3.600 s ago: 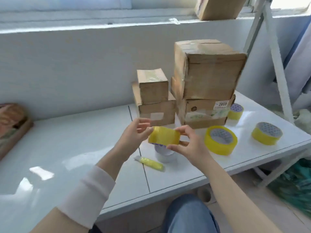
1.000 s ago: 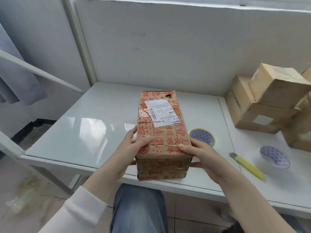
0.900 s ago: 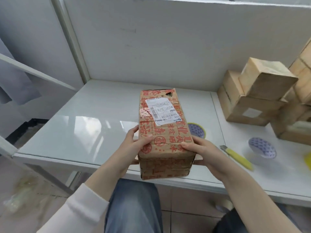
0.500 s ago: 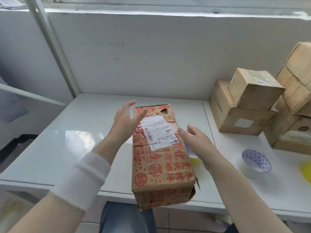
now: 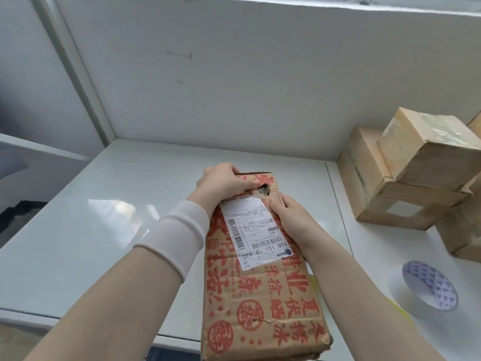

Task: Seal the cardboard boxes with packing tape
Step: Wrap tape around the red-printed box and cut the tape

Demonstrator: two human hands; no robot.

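A makeshift parcel-packing spot: stacked cardboard boxes (image 5: 406,183), tape roll (image 5: 429,287) on white table (image 5: 104,230).

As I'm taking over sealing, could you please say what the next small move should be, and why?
Probably free the right hand to fetch the tape roll, the left hand steadying the printed box: both hold only it, and its torn hole looks untaped.

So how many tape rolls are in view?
1: a tape roll right of the printed box; others may be hidden behind that box.
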